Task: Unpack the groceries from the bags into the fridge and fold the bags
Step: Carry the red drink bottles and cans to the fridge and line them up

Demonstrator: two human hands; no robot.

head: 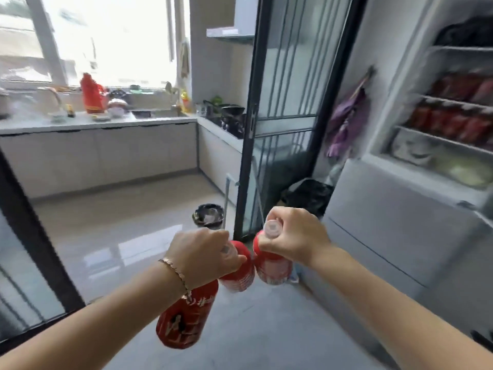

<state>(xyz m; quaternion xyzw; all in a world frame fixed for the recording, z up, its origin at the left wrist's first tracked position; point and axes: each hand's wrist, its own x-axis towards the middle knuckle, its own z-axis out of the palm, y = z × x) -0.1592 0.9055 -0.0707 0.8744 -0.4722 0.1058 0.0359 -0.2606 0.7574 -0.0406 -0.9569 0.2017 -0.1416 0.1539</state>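
Observation:
My left hand point(202, 256) grips the tops of two red bottles: one point(184, 319) hangs tilted toward me below the wrist, the other point(238, 271) hangs just right of the hand. My right hand point(290, 240) holds a third red bottle point(272, 265) by its neck, its pale cap showing between the fingers. All three hang above the grey floor. The open fridge point(426, 145) stands at the right, its shelves holding rows of red packs and a pale bag low down. No grocery bag shows.
The grey lower fridge door point(386, 214) is right of my hands. A black-framed glass sliding door point(266, 124) stands ahead, with a black bin point(208, 214) and a black bag point(309, 194) on the floor. Kitchen counter point(93, 122) with clutter lies beyond.

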